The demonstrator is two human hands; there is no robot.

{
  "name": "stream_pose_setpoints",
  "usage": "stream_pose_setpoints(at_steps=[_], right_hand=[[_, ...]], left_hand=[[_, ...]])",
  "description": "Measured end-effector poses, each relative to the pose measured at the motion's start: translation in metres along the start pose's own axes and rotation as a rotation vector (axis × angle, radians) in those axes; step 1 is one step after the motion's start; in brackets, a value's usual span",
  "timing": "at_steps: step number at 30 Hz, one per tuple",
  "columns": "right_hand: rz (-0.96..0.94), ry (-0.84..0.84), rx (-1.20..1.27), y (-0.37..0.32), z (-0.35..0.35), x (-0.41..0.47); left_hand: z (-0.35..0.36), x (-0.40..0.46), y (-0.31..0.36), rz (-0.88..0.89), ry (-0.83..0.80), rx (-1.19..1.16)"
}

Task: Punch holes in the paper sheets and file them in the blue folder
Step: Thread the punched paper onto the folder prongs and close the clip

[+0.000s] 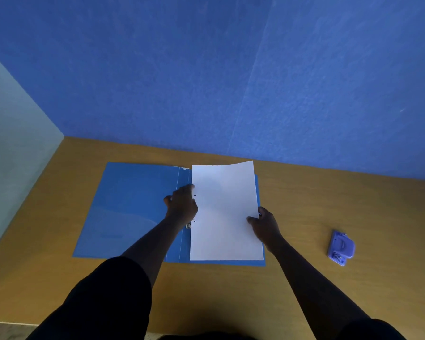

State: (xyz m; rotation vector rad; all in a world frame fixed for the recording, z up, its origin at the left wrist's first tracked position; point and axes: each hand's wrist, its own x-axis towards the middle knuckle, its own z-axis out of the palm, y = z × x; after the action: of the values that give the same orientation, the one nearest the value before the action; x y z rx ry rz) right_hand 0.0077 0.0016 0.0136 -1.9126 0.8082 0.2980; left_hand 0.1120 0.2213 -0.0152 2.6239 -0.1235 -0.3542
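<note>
The blue folder (130, 209) lies open flat on the wooden desk. White paper sheets (225, 212) lie on its right half, with two punched holes along their left edge by the metal ring clasp. My left hand (182, 204) rests at that left edge, fingers over the rings and the spine. My right hand (264, 223) pinches the sheets' right edge, thumb on top. The far right corner of the sheets curls up a little.
A purple hole punch (341, 247) sits on the desk (329, 200) to the right of the folder. A blue wall stands close behind the desk and a pale wall to the left.
</note>
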Motion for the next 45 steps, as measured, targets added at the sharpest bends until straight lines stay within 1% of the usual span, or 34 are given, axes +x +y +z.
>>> stream_pose_setpoints(at_steps=[2, 4, 7, 11, 23, 30, 38, 45], right_hand=[[0.006, -0.005, 0.001, -0.001, 0.001, 0.001], [0.01, -0.008, -0.003, -0.001, 0.001, 0.003], [0.008, -0.006, -0.005, 0.0, 0.002, 0.004], [0.01, -0.012, 0.016, 0.001, 0.004, 0.005], [0.004, -0.001, 0.085, 0.003, 0.0, 0.01], [-0.009, -0.009, 0.127, 0.004, -0.001, 0.008], [-0.054, -0.034, 0.184, 0.001, -0.001, 0.004], [-0.084, -0.046, 0.162, -0.004, 0.001, 0.002]], left_hand=[[-0.006, 0.011, 0.003, -0.071, -0.004, -0.078], [-0.009, 0.025, 0.001, -0.101, -0.054, -0.157], [-0.008, 0.041, -0.002, -0.085, -0.113, -0.215], [-0.007, 0.048, -0.003, -0.162, -0.097, -0.272], [-0.004, 0.058, -0.011, -0.18, -0.077, -0.306], [-0.001, 0.059, -0.011, -0.126, -0.077, -0.267], [-0.008, 0.06, -0.014, -0.053, -0.129, -0.341], [-0.016, 0.061, -0.019, -0.166, -0.19, -0.482]])
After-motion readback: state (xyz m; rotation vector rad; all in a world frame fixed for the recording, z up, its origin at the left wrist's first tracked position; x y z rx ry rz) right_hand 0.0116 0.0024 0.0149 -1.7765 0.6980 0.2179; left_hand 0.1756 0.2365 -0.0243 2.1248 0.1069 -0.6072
